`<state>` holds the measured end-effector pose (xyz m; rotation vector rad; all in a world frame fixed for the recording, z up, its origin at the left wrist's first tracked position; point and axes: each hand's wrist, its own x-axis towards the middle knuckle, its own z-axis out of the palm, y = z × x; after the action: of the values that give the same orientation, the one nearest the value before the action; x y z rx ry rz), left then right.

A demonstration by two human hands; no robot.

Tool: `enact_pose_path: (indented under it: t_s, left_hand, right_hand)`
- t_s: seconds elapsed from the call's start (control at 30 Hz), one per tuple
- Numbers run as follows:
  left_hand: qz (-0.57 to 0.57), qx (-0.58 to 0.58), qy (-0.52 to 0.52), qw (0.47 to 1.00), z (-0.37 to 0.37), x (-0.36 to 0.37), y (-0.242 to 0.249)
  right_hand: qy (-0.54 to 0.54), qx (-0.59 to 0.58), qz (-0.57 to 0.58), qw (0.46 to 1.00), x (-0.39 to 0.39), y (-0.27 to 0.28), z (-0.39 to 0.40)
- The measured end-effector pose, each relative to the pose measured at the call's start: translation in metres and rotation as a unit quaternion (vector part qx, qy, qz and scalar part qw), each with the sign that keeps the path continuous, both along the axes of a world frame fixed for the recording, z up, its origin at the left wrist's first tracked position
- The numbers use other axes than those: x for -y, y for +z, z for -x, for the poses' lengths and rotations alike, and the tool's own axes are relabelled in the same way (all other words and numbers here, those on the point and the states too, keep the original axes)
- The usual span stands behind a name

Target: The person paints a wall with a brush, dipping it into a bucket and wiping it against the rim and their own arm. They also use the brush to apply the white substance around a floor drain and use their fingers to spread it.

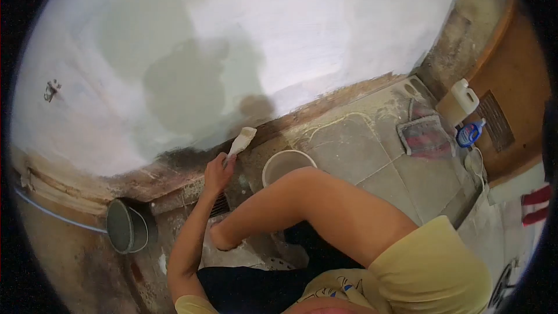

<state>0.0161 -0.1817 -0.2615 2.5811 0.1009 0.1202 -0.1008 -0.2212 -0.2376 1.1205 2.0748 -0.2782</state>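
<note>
My left hand (219, 173) is closed around the handle of a paintbrush (243, 138). The brush head is coated whitish and points up and right, close to the foot of the white wall (314, 29). Whether the bristles touch the wall is hard to tell. A round white bucket (265, 170) stands on the floor just right of the brush, partly covered by my bent right arm. My right hand (224, 238) is low, near a dark floor grate (220, 204); its fingers do not show clearly.
A dark bucket (119, 229) with a wire handle lies left, beside a pale blue hose (61, 214). To the right are a cloth mat (427, 135), a white jug (456, 104) and a blue bottle (468, 134). A tap (52, 89) juts from the wall.
</note>
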Motion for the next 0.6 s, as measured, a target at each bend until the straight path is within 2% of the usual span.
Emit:
enact_pose_path:
  t_s: [0.03,0.1,0.13,0.2,0.23,0.3,0.33,0.4,0.43,0.5,0.53,0.6]
  left_hand:
    - [0.015,0.008,-0.019,1.000,-0.004,-0.001,-0.005]
    - [0.032,0.021,-0.044,0.998,-0.013,0.005,-0.014]
    - [0.043,0.034,-0.071,0.996,-0.017,0.008,-0.018]
    - [0.054,0.051,-0.105,0.992,-0.029,0.015,-0.019]
    - [0.072,0.038,-0.137,0.987,-0.033,0.021,-0.020]
    - [0.087,0.018,-0.175,0.981,-0.035,0.030,-0.021]
    - [0.096,0.016,-0.191,0.977,-0.035,0.034,-0.021]
    - [0.104,0.012,-0.209,0.972,-0.036,0.037,-0.022]
    - [0.105,-0.012,-0.198,0.975,-0.034,0.039,-0.021]
    - [0.106,-0.052,-0.187,0.975,-0.029,0.045,-0.023]
    - [0.134,-0.059,-0.193,0.970,-0.029,0.046,-0.022]
    - [0.161,-0.078,-0.196,0.964,-0.028,0.045,-0.018]
  right_hand:
    - [-0.010,0.002,0.003,1.000,0.004,0.015,0.004]
    - [-0.046,-0.028,0.104,0.993,0.012,0.037,0.005]
    - [-0.053,-0.023,0.105,0.993,0.020,0.048,0.001]
    - [-0.091,-0.091,-0.021,0.991,0.047,0.063,-0.013]
    - [-0.097,-0.087,-0.021,0.991,0.060,0.067,-0.014]
    - [-0.325,-0.161,-0.049,0.930,0.085,0.071,-0.011]
    - [-0.331,-0.163,-0.052,0.928,0.102,0.059,-0.008]
    - [-0.448,-0.303,-0.117,0.833,0.127,0.024,-0.004]
    - [-0.450,-0.303,-0.115,0.832,0.126,0.036,-0.003]
    - [-0.431,-0.196,0.016,0.881,0.120,0.074,0.010]
    - [-0.433,-0.212,0.016,0.876,0.120,0.066,0.016]
    - [-0.394,-0.398,-0.214,0.800,0.119,0.042,0.032]
